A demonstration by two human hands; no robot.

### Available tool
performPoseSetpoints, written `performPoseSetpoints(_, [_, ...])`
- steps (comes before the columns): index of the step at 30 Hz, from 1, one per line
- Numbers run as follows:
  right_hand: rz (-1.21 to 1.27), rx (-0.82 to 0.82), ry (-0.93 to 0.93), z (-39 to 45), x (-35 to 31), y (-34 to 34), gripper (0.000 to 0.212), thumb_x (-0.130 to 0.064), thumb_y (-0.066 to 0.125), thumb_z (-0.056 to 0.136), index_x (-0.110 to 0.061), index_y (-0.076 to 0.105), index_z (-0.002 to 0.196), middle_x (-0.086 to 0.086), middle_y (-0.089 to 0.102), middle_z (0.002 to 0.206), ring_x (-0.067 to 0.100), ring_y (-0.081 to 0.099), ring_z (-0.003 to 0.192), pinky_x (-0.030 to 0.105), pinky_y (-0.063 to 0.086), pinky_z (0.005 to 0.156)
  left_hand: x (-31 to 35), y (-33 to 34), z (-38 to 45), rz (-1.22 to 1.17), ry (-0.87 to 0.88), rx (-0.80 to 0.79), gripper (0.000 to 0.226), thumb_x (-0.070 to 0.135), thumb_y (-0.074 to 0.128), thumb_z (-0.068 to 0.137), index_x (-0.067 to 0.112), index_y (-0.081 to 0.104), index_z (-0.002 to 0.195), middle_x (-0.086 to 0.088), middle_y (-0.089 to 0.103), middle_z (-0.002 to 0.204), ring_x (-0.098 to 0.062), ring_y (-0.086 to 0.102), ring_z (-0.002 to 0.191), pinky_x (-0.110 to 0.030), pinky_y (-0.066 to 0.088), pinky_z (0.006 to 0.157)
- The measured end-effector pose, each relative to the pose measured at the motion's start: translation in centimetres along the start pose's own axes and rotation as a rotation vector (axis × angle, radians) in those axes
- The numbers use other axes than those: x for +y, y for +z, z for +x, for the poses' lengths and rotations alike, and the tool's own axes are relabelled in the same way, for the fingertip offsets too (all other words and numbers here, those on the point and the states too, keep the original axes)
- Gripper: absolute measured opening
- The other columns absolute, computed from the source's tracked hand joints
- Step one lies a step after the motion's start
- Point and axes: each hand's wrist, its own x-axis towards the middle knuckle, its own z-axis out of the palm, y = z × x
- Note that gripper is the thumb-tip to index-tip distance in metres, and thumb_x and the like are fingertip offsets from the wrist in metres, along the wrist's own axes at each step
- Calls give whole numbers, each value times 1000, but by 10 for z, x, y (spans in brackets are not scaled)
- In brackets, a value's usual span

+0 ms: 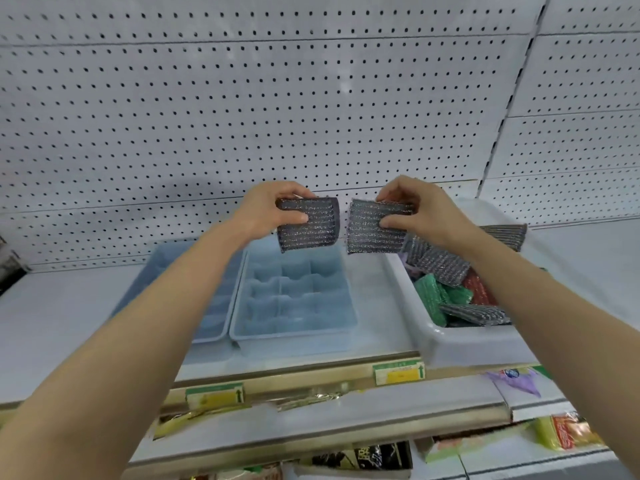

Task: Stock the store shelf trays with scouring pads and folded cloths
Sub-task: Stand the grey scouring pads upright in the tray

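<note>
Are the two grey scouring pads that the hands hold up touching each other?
Apart. In the head view, the left hand's pad and the right hand's pad hang side by side, with a strip of white pegboard visible between their edges.

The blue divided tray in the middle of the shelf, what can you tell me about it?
The blue divided tray looks like pale, slightly see-through plastic, rectangular with rounded corners and a raised rim. Inner walls split it into a grid of small compartments, all empty as far as shows. It sits flat on the white shelf, close beside a second blue tray on its left; whether they touch is unclear. No hand touches it.
</note>
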Motion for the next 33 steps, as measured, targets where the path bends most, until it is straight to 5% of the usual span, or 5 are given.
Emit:
performPoseSetpoints(4, [39, -24, 12, 24, -13, 34, 29, -8, 77, 77, -20, 62, 99, 7, 66, 96, 26, 63, 92, 37, 54, 78, -26, -36, -4, 51, -23, 14, 34, 5, 74, 81, 20, 70, 111, -2, 68, 111, -5, 61, 87, -6, 48, 66])
performPoseSetpoints(12, [68, -134, 12, 79, -21, 108, 31, -10, 77, 75, -31, 61, 91, 9, 66, 96, 23, 61, 86, 34, 50, 79, -100, -111, -22, 88, -179, 152, 34, 6, 75, 81, 36, 69, 95, 6, 69, 105, -11, 63, 96, -19, 48, 77])
performPoseSetpoints(17, [68, -188, 13, 99, -30, 153, 29, -10, 77, 77, -28, 61, 94, 4, 66, 97, 16, 60, 87, 13, 47, 71, -153, -157, -35, 125, -216, 196, 32, 2, 75, 79, 22, 73, 104, -1, 70, 109, -13, 63, 98, -27, 51, 86])
performPoseSetpoints(26, [79, -164, 87, 136, -57, 238, 28, -10, 77, 77, -24, 62, 96, 3, 67, 94, 19, 62, 88, 23, 49, 76, -239, -191, -7, 208, -178, 84, 30, 3, 74, 81, 25, 73, 100, 5, 68, 95, -6, 61, 87, -14, 44, 72])
performPoseSetpoints(33, [90, -85, 203, 140, -57, 283, 28, -13, 77, 77, -28, 64, 95, -5, 67, 92, 11, 62, 85, 21, 50, 76, -292, -182, 21, 308, -70, -39, 30, 8, 74, 81, 32, 70, 98, 9, 67, 101, -11, 60, 94, -32, 49, 87])
